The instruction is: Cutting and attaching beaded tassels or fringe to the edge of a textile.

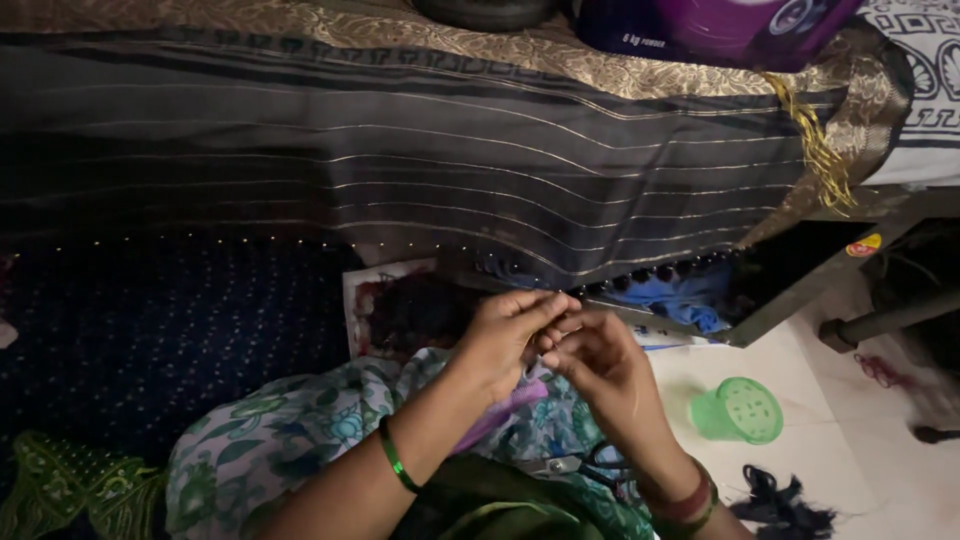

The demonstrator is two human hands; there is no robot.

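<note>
My left hand (505,335) and my right hand (600,365) meet fingertip to fingertip at the lower edge of a dark striped cloth with a gold border (450,170). Their fingers pinch the hem where small dark tassels (650,275) hang in a row. What lies between the fingertips is too small to see. A green bangle (397,458) circles my left wrist, red and green bangles (690,500) my right. Scissors (580,465) lie on my lap on floral fabric (300,430).
A green plastic cup (740,410) stands on the pale floor at right, with a clump of dark thread (785,500) beside it. A purple bag (720,25) sits at the top. Blue cloth (690,295) and a metal frame leg (880,320) lie right.
</note>
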